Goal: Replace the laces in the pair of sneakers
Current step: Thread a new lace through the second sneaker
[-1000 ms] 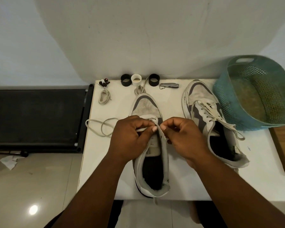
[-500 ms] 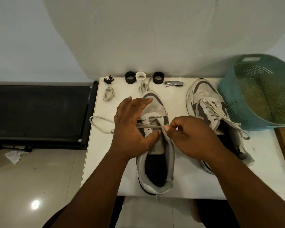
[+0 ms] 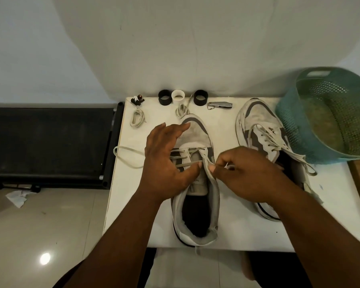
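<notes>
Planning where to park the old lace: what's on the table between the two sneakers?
Head view: bare white table between the near sneaker and the laced sneaker; nearer the person, the right hand covers it.

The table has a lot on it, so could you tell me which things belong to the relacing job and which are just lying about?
Part of the job:
- near sneaker, being laced
- lace, pinched by the right hand
- left hand, steadying the shoe
- second sneaker
- two coiled laces

Lying about:
- teal basket
- three small rings
- metal clip tool
</notes>
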Motion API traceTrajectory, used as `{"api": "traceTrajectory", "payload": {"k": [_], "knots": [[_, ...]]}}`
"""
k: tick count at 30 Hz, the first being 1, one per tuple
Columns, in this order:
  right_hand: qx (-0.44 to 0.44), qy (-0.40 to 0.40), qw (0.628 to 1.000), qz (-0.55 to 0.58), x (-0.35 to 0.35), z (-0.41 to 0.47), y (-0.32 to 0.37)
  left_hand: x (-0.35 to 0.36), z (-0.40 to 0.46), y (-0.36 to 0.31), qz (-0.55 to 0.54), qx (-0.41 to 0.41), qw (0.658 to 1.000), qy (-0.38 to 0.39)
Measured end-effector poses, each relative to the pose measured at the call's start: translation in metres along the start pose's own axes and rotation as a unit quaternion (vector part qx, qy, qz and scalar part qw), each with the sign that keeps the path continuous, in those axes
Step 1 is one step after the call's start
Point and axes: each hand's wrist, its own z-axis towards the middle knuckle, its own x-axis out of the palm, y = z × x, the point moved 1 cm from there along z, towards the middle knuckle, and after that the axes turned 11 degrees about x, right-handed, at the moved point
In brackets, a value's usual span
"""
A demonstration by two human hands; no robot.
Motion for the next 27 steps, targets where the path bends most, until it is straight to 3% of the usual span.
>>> {"api": "traceTrajectory", "payload": {"k": [2,4,5,6,7,8,9,10,11,13,15,17,19,21,24,25,27], "knots": [[-0.020,0.006,0.973,0.231,-0.007,-0.003,0.004,0.000,0.000,0.001,0.002,0.001,1.000,-0.001],[-0.041,0.007,0.849,0.527,-0.016,-0.004,0.007,-0.001,0.000,0.002,0.003,-0.003,1.000,0.002],[-0.035,0.021,0.788,0.614,-0.018,-0.004,0.009,-0.001,-0.001,0.002,0.002,-0.005,1.000,0.002],[-0.020,0.014,0.773,0.634,-0.016,-0.004,0.009,-0.001,-0.001,0.002,0.000,-0.005,1.000,0.002],[-0.007,-0.020,0.824,0.566,-0.014,-0.003,0.008,-0.001,-0.001,0.001,-0.003,-0.004,1.000,0.001],[0.013,-0.064,0.916,0.396,-0.011,0.001,0.004,-0.001,-0.001,0.001,-0.004,-0.004,1.000,0.001],[0.042,-0.083,0.981,0.172,-0.007,0.002,0.002,-0.001,0.000,0.002,-0.005,-0.006,1.000,0.004],[0.050,-0.069,0.996,-0.004,-0.001,0.002,0.001,-0.001,0.000,0.002,-0.003,-0.009,1.000,0.008],[0.040,-0.043,0.994,-0.087,0.002,0.000,0.002,-0.001,0.001,0.002,-0.001,-0.009,1.000,0.010],[-0.007,-0.025,0.998,-0.057,-0.001,-0.001,0.004,-0.002,0.001,0.002,0.003,-0.005,1.000,0.010],[-0.031,-0.056,0.986,0.154,-0.012,-0.005,0.010,-0.003,0.001,0.002,-0.002,-0.004,1.000,0.010],[-0.022,-0.144,0.889,0.434,-0.022,-0.008,0.009,-0.003,0.000,0.001,-0.009,-0.004,1.000,0.010],[-0.028,-0.214,0.804,0.554,-0.025,-0.011,0.005,-0.003,0.001,0.002,-0.015,-0.004,1.000,0.006],[-0.040,-0.261,0.818,0.511,-0.021,-0.011,0.004,-0.004,0.001,0.003,-0.022,-0.004,1.000,-0.003],[-0.021,-0.295,0.928,0.226,-0.018,-0.006,0.006,-0.003,0.002,0.003,-0.039,0.000,0.999,-0.020],[-0.003,-0.310,0.933,0.182,-0.016,-0.004,0.003,-0.003,0.002,0.002,-0.049,0.002,0.998,-0.028],[0.015,-0.315,0.914,0.255,-0.012,-0.005,0.006,-0.002,0.002,0.001,-0.080,-0.001,0.995,-0.054]]}}
